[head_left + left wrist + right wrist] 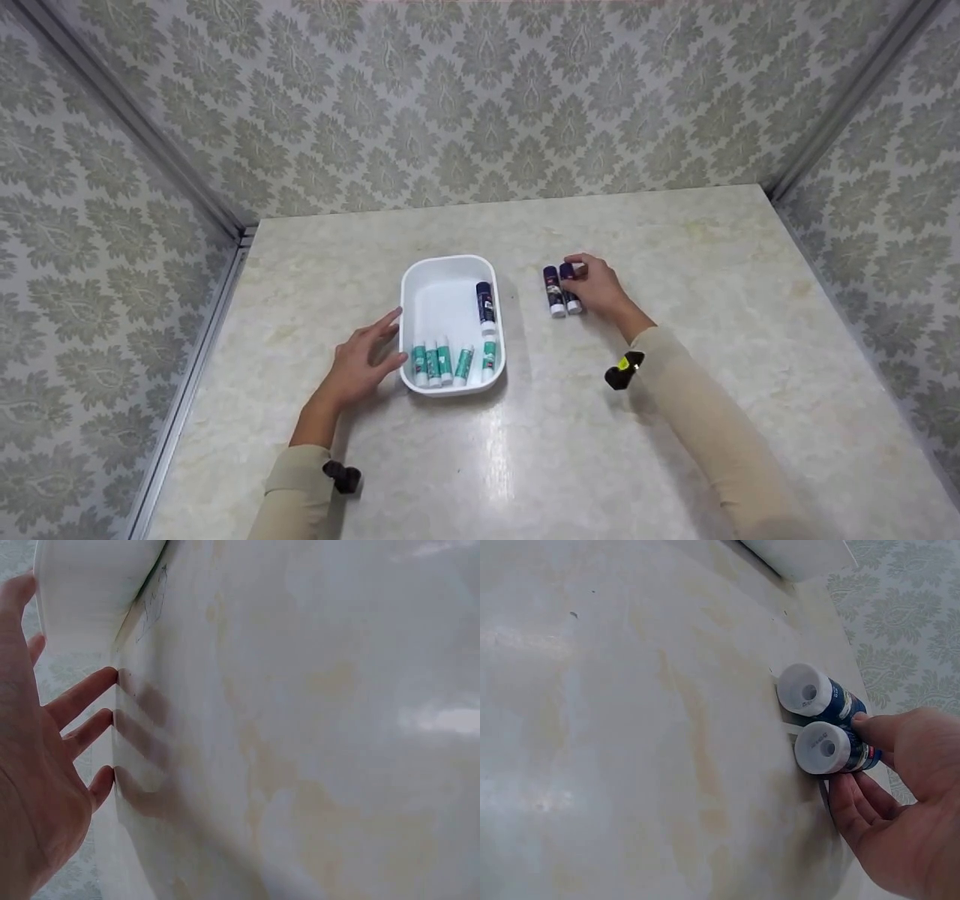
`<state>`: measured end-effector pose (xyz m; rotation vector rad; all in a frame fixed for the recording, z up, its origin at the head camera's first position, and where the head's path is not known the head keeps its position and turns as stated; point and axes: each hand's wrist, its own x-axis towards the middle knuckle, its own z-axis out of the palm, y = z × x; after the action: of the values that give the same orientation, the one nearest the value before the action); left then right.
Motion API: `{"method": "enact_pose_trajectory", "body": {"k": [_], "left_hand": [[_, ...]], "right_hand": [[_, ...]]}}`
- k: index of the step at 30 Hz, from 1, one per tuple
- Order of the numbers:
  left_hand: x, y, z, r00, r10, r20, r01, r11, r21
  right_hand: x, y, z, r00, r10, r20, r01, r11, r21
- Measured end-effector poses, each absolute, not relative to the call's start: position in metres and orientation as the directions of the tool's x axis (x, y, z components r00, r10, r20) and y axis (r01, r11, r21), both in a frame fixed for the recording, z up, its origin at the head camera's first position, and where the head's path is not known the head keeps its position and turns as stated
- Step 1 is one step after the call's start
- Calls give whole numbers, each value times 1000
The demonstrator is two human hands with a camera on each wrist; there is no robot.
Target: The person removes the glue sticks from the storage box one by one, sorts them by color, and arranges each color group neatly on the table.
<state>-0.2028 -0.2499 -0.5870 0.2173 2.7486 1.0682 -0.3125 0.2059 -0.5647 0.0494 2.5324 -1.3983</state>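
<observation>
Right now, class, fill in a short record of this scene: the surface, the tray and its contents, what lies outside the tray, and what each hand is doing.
Surface: pale marbled table, patterned walls around it
Tray: white tray at the middle of the table
In tray: four green glue sticks along the near end, one blue glue stick by the right wall
Outside tray: two blue glue sticks lying side by side, right of the tray
Left hand: fingers straight, fingertips against the tray's left wall
Right hand: fingers curled round the nearer blue stick
</observation>
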Motion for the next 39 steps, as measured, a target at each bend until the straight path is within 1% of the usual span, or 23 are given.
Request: {"method": "enact_pose_trajectory", "body": {"k": [4, 13, 19, 27, 35, 39], "left_hand": [[-203, -250, -587, -972, 202, -120, 67, 730, 680], [-202, -252, -586, -972, 219, -87, 103, 725, 681], [-203, -252, -587, -971, 217, -98, 94, 727, 680], [-203, -252, -585, -970, 216, -108, 88, 733, 674], [-203, -254, -585, -969, 223, -106, 94, 730, 678], [-202, -252, -587, -970, 218, -104, 89, 722, 686]], "right_hand": [[-311, 206, -564, -969, -87, -232, 149, 546, -824], [-312, 205, -563, -972, -82, -220, 141, 544, -827], [-316, 209, -552, -965, -105, -241, 150, 533, -832], [-315, 199, -539, -978, -112, -177, 81, 578, -812], [-307, 172, -529, -975, -177, -137, 21, 538, -843], [-304, 158, -527, -973, -195, -123, -1, 541, -841]]}}
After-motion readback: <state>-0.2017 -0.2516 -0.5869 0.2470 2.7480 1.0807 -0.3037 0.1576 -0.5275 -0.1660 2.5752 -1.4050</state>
